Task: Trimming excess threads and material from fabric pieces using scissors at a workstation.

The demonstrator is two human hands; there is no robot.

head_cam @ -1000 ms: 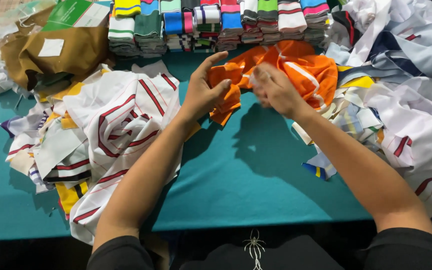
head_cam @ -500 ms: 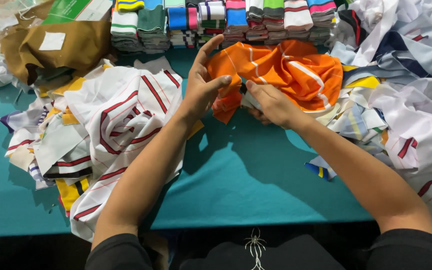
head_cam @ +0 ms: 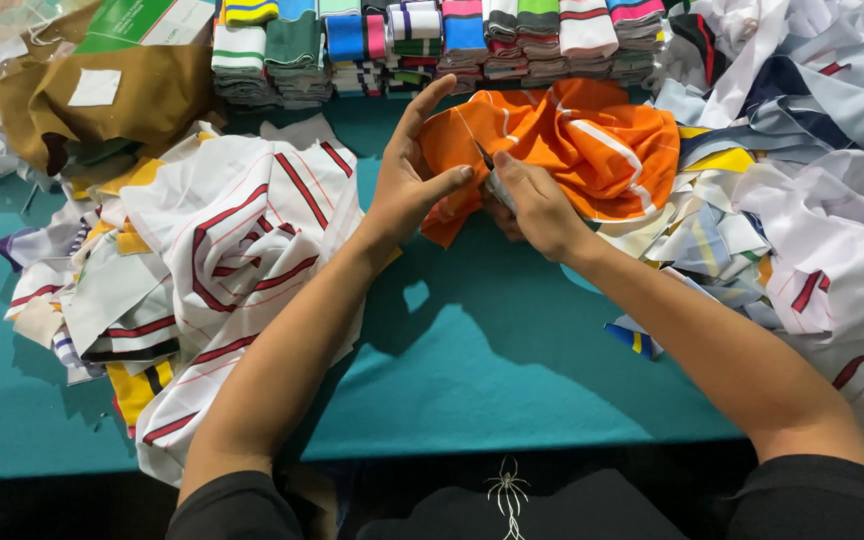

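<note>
Your teal table point(head_cam: 512, 400) runs across the whole view, with heaps of cloth on both flanks and a bare stretch down the middle where your forearms lie. On your left is a pile of white cloth with red stripes point(head_cam: 222, 250); on your right a larger heap of white and pale blue pieces point(head_cam: 812, 200). Along the far edge stands a row of folded striped bands point(head_cam: 432, 40), and a brown paper bag point(head_cam: 102, 95) sits at the far left corner.

The orange cloth point(head_cam: 572, 140) lies bunched at the far middle of the table, just in front of that row. Its long axis runs left to right, and its near left corner hangs toward you. It sits ahead of both hands and a little to the right, so most of its bulk is beyond your right hand.

Your left hand point(head_cam: 412, 185) is at the cloth's left edge, fingers spread wide and upright, thumb pressing the orange corner. Your right hand point(head_cam: 537, 205) is just beside it, touching the same corner, fingers closed narrowly round something small and pale point(head_cam: 500, 185); I cannot tell what it is. The two hands nearly meet at that corner.
</note>
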